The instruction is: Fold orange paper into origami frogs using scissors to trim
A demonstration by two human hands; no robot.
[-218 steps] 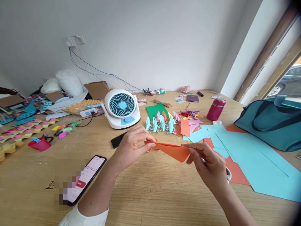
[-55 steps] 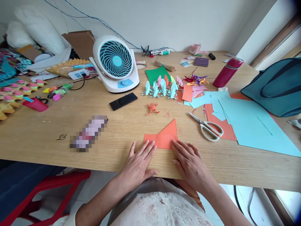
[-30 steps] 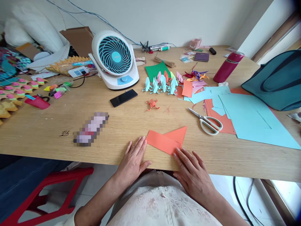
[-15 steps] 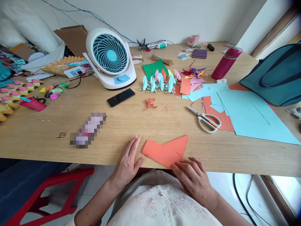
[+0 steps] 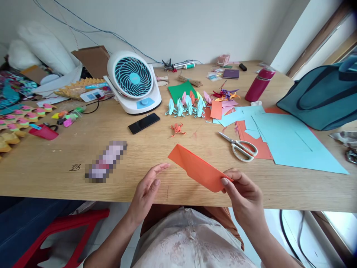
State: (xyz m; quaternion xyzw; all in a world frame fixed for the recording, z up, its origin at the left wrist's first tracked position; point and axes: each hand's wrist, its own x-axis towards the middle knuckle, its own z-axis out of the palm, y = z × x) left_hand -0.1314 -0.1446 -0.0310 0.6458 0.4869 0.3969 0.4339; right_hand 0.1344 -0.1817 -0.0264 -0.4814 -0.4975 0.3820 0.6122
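Paper now off worktop, flat on it before; held nearer us than scissors, to their left. Right hand grip pinches its end; left hand grip open, touching nothing. We judge flat creasing paused.

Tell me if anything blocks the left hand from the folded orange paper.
Nothing visible does: the left hand, open, is apart from the folded orange paper, with only tabletop showing between them. The right hand holds its right end.
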